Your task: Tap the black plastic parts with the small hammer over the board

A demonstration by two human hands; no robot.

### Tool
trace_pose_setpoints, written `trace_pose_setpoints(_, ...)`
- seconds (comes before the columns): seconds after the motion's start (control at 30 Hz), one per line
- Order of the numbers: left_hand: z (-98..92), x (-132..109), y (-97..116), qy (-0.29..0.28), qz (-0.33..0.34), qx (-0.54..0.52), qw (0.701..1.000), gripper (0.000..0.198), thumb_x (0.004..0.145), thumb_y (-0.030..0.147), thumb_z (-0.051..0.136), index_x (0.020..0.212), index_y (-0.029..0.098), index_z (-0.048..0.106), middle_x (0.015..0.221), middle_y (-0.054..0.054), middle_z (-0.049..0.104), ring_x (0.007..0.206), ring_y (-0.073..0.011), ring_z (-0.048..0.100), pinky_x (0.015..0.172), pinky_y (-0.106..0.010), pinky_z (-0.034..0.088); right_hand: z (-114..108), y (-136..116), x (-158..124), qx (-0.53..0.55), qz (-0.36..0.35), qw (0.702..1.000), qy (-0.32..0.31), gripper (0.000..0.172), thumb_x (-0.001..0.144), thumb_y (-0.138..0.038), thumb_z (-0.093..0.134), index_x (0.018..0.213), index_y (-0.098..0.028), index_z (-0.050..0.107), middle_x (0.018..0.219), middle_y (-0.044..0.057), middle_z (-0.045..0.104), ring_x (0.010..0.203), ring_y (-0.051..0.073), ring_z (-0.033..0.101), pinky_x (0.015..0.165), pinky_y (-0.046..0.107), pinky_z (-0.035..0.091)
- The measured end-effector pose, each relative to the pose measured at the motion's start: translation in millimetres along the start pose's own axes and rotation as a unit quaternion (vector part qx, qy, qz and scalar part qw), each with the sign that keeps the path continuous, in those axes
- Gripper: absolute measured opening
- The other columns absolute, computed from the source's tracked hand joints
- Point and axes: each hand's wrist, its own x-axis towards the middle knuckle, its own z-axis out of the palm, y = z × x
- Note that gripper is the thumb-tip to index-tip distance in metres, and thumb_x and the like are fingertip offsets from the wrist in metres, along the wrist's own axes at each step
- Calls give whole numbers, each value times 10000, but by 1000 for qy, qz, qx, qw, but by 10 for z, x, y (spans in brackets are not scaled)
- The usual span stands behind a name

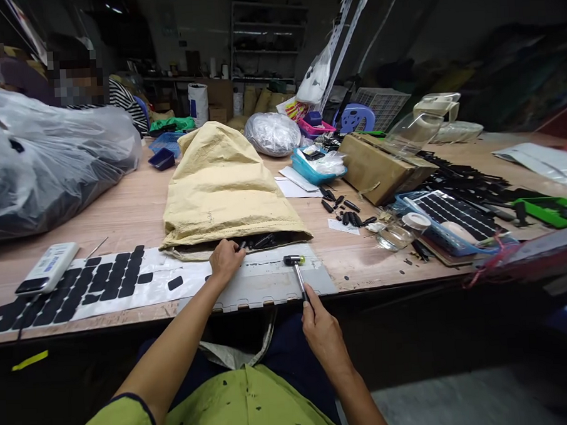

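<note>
My left hand [227, 262] is at the mouth of a tan woven sack [221, 184], fingers curled. Small black parts [261, 241] show inside the opening, right beside the fingertips. Whatever the fingers grip is too small to make out. In my right hand [322, 323] is a small mallet [295, 262], held by its dark grip. Its head, black with a yellow-green face, is over a grey board [268, 282] at the table's front edge.
Left of the sack, rows of black stickers [117, 276] on a white sheet lie by a white device [48, 268]. A big plastic bag [51, 160] bulges behind. To the right are loose black parts [352, 218], a cardboard box [380, 167] and a blue tray [405, 201]. Co-workers sit far left.
</note>
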Motion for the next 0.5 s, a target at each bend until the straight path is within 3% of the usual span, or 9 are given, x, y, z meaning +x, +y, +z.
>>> trace_pose_setpoints(0.2,-177,-405,-300,16,85,-68,994,107,782,279,684,859,210,710,862,-11,642,807,-165,609,663,-260,428,-4,3,10,-11,2,1000,-1,582,931,-399,317,1462,-225,479,945,110,749,822,264,710,713,340,505)
trace_pose_setpoints(0.33,-144,-632,-510,-1,125,-87,988,111,759,215,695,870,208,683,849,-1,629,801,-160,605,701,-272,453,-17,-22,-4,-14,12,1000,0,573,932,-393,329,1462,-237,479,941,104,750,818,261,709,713,339,509)
trace_pose_setpoints(0.5,-60,-694,-599,12,159,-86,983,114,755,182,679,864,209,659,857,-11,634,870,-188,596,778,-311,470,-14,-24,-7,-2,14,1000,6,574,919,-393,343,1450,-234,496,920,95,748,816,261,706,740,357,517)
